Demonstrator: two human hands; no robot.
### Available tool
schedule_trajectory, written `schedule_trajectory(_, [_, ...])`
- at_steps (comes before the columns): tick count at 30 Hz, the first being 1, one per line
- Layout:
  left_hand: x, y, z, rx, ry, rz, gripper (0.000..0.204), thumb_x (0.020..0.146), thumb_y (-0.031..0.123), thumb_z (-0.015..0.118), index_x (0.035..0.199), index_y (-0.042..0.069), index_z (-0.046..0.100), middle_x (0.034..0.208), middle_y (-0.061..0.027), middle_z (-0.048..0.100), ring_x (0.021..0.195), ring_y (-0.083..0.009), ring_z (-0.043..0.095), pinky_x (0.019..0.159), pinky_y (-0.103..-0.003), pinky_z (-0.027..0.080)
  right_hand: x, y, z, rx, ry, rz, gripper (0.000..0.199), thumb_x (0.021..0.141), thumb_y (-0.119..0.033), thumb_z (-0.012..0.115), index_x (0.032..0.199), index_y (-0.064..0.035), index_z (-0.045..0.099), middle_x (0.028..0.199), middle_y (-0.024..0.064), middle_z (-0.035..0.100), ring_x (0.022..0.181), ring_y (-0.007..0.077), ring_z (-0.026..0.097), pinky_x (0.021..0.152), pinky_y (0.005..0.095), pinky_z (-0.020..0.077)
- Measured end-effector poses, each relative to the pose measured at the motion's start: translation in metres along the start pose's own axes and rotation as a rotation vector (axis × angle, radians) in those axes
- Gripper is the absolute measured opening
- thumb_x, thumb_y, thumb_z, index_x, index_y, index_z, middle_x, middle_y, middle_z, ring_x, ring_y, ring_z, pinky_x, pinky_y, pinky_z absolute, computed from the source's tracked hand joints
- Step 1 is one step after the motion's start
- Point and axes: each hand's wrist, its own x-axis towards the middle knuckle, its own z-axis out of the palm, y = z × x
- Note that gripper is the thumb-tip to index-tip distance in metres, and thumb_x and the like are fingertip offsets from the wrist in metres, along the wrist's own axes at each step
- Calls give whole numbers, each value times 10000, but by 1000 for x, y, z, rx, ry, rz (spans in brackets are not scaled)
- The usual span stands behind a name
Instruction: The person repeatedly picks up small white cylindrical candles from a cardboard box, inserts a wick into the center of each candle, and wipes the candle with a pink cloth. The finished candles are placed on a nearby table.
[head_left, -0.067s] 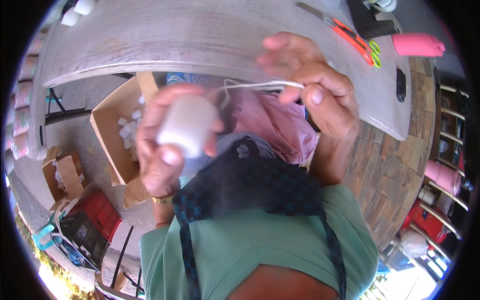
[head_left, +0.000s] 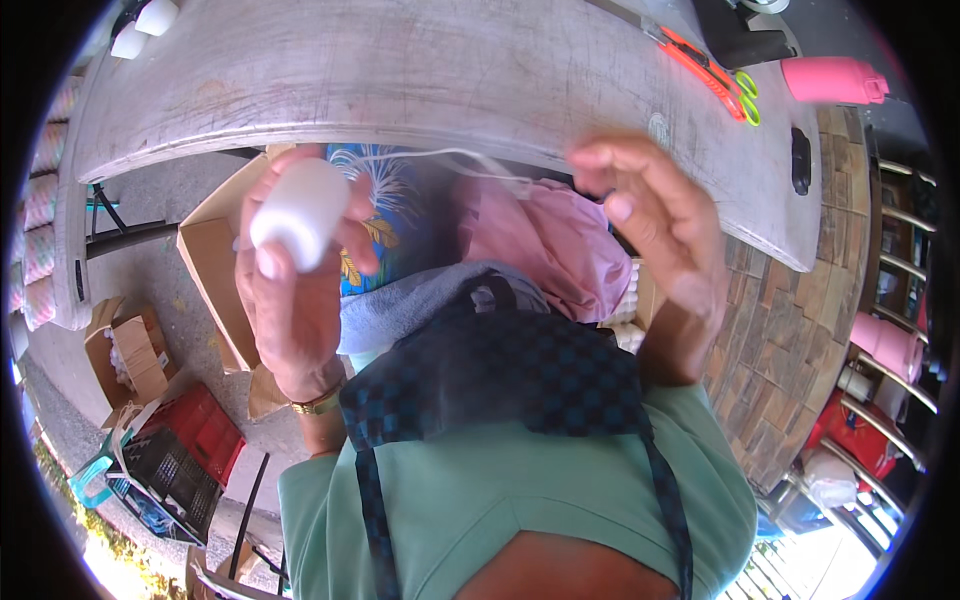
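A smooth white cylinder (head_left: 302, 212) is gripped between the thumb and fingers of my left hand (head_left: 290, 320), tilted and a little blurred. From near that hand a thin white string (head_left: 455, 153) runs rightward through the air, its far part hanging over the pink cloth. My right hand (head_left: 670, 225) is raised near the table's front edge, fingers apart and partly smeared by motion. Between it and the string there is a gap. Where the string meets the cylinder is hidden.
The grey worn table (head_left: 330, 75) spans the front. On it lie an orange box cutter (head_left: 695, 60), green-handled scissors (head_left: 747, 95) and a pink bottle (head_left: 835, 80). My lap bears pink cloth (head_left: 530, 235). Cardboard boxes (head_left: 212, 225) and crates (head_left: 190, 435) stand at left.
My left hand has moved left with the white cylinder. The string has slipped out of my right hand, whose fingers have opened and shifted slightly right.
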Motion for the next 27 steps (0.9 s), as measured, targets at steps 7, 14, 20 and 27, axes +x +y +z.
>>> schedule_trajectory(7, [-4, -7, -3, 10, 132, 4, 650, 967, 463, 497, 1347, -57, 410, 999, -177, 620, 735, -186, 585, 1014, -443, 391, -90, 72, 42, -730, 229, 422, 287, 830, -110, 617, 1108, -40, 612, 1015, 199, 641, 882, 422, 629, 745, 441, 521])
schedule_trajectory(14, [-14, -15, 11, 42, 57, -178, 587, 977, 423, 494, 1332, -39, 421, 965, -149, 643, 870, -216, 634, 1001, -425, 413, -109, 103, 44, -818, 294, 547, 138, 802, -103, 616, 926, -43, 629, 974, 159, 615, 915, 390, 605, 737, 511, 478])
schedule_trajectory(20, [-16, -71, 16, 186, 20, -501, 500, 984, 409, 506, 1341, 66, 435, 1112, -108, 612, 1020, -190, 597, 938, -353, 428, -104, 76, 51, -723, 217, 348, 113, 811, -120, 628, 904, -55, 625, 956, 132, 606, 922, 380, 597, 735, 502, 476])
schedule_trajectory(27, [-16, -143, 5, 289, -249, -652, 456, 971, 393, 557, 1274, 56, 507, 1081, -43, 598, 981, -104, 527, 886, -239, 381, -112, 100, 37, -794, 324, 365, 166, 823, -125, 626, 958, -28, 628, 873, 156, 613, 840, 401, 605, 737, 478, 487])
